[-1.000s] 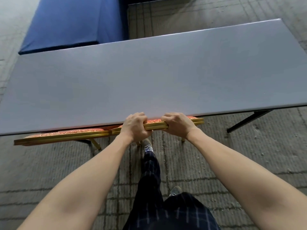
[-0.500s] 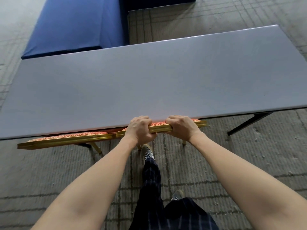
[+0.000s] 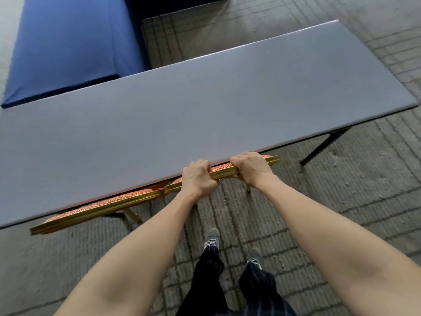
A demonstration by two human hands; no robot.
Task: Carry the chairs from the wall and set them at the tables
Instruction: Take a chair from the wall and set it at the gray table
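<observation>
Head view: your left hand (image 3: 198,179) and right hand (image 3: 250,169) curl round the chair (image 3: 224,173) back's rail at 12 o'clock, tucked under the table (image 3: 205,110) edge (rail runs 8-to-2 o'clock, left hand nearer you).

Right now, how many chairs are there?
2. Left hand and right hand grip the right chair at the table; the left chair stands beside it. Others may be hidden.

One head-worn wide-angle view. Looks forward and steeply down from above the wearer's own forearms (image 3: 141,258), which enter at the bottom corners. Grey table (image 3: 205,115) close, slanting across mid-frame, far right corner in frame, left end cut off. Blue-draped table (image 3: 63,46) upper left. Patterned carpet (image 3: 341,213) and shoes (image 3: 211,238) straight below, bottom centre.
</observation>
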